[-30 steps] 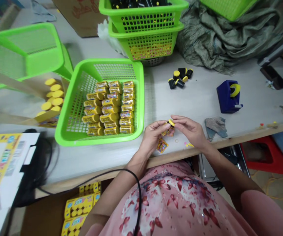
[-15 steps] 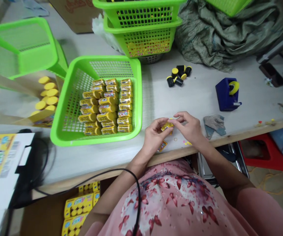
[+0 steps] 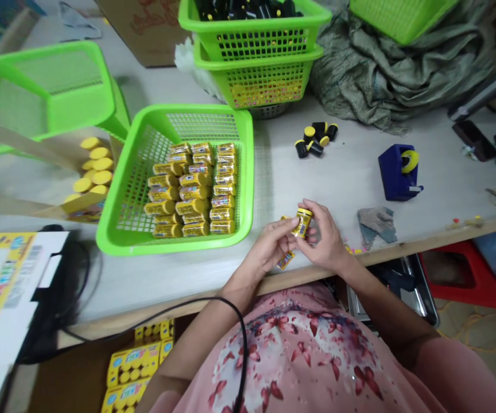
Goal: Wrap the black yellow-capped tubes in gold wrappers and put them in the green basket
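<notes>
One small yellow-capped tube (image 3: 302,222) with a printed label is held tilted above a pale work table (image 3: 351,183), clamped by the bent fingers (image 3: 312,211) of the right hand (image 3: 324,244). The left hand (image 3: 268,245) is brought against it from the other side, its fingers close together; whether they touch the tube cannot be told, since that contact is hidden. A small printed packet (image 3: 286,260) is seen below the left hand, partly covered by it. A yellow corner (image 3: 283,218) shows behind the left fingers, but what it belongs to cannot be made out.

Just left of the hands, a green plastic basket (image 3: 248,172) is packed with rows of similar tubes. Beyond the hands, a cluster of black tubes (image 3: 314,137) with yellow caps is scattered on the table, and a blue tape dispenser (image 3: 394,172) and a grey cloth scrap (image 3: 376,223) are placed to the right. Stacked green baskets (image 3: 256,43) are cut off by the top of the frame, so their black contents are only partly seen. Below the table edge, yellow printed card trays (image 3: 134,367) are partly hidden by the table and the left forearm.
</notes>
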`<move>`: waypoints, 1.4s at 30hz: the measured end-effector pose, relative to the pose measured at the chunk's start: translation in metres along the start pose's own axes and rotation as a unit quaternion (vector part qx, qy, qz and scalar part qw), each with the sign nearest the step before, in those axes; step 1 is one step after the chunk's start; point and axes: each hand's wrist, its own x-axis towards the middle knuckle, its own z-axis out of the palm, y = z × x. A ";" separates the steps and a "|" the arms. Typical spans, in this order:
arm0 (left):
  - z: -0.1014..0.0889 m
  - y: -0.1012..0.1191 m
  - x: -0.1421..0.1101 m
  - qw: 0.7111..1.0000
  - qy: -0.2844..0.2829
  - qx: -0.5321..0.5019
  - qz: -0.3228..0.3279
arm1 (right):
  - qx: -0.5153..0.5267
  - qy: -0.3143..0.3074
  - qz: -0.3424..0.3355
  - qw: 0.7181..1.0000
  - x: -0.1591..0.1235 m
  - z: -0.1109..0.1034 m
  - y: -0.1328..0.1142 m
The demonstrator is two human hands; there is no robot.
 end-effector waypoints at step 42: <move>-0.005 0.009 -0.006 0.997 -0.041 -0.060 0.013 | 0.316 -0.110 0.105 0.937 0.004 -0.016 0.006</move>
